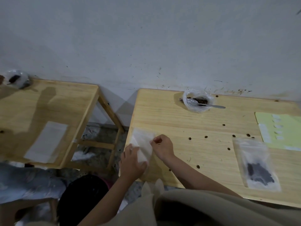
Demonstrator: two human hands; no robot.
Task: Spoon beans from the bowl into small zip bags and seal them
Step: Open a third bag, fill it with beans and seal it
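A clear empty zip bag [142,142] lies at the left front corner of the wooden table [187,128]. My left hand [132,162] grips its near end. My right hand [162,146] pinches its right edge between thumb and fingers. The bowl [197,101], lined with clear plastic and holding dark beans, stands at the back of the table by the wall. A metal spoon [211,106] rests in it with the handle pointing right. A zip bag with dark beans inside [256,163] lies flat at the right front.
Several loose beans [206,137] are scattered over the table. A pale green sheet [280,129] lies at the right edge. A second wooden table [48,115] to the left carries a flat bag stack [47,141] and another plastic-lined bowl [16,79]. A gap separates the tables.
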